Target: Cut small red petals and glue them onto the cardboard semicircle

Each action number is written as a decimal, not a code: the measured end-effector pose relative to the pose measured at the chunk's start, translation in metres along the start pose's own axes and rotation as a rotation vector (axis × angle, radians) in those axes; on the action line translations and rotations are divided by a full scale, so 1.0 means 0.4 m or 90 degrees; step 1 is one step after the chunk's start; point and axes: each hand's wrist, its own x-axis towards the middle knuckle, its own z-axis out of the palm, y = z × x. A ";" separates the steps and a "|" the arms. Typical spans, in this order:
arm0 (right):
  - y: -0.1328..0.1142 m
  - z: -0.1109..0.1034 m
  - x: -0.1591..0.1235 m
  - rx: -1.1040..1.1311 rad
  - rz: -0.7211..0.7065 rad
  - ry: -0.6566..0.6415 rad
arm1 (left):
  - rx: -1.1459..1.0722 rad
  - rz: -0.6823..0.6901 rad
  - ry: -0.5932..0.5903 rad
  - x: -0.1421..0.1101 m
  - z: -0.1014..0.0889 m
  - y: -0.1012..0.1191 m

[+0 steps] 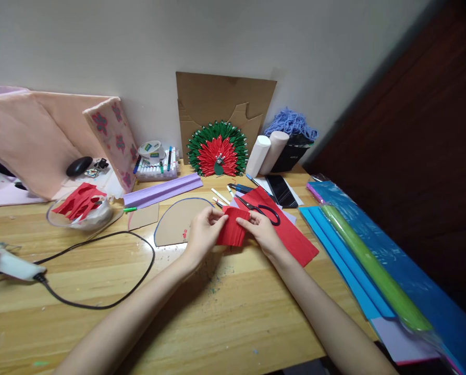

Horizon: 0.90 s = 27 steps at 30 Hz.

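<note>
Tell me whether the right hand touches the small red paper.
Touching. The head view shows the right hand pinching the small red paper, thumb against its face.

A small piece of bright red paper (233, 232), roughly four-sided and lined with fine creases running from top to bottom, is held upright just right of center, slightly below the middle of the frame. Its broad face is turned toward the camera, tilted a little, with both side edges gripped. Whether its lower edge touches the wooden surface beneath cannot be told.
</note>
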 end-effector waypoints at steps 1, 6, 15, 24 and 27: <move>0.000 0.000 -0.001 0.011 0.007 0.001 | -0.020 -0.011 0.000 0.001 0.000 0.002; -0.008 -0.001 -0.006 0.069 0.045 -0.017 | -0.076 -0.056 -0.020 0.007 -0.004 -0.001; -0.015 -0.006 -0.007 0.047 0.076 -0.017 | -0.096 -0.103 -0.087 0.012 0.002 -0.017; -0.016 -0.004 -0.006 0.031 0.071 -0.032 | -0.037 -0.103 -0.061 0.015 -0.002 -0.023; -0.021 -0.002 -0.008 0.040 0.089 -0.052 | 0.000 -0.071 -0.057 0.016 -0.003 -0.022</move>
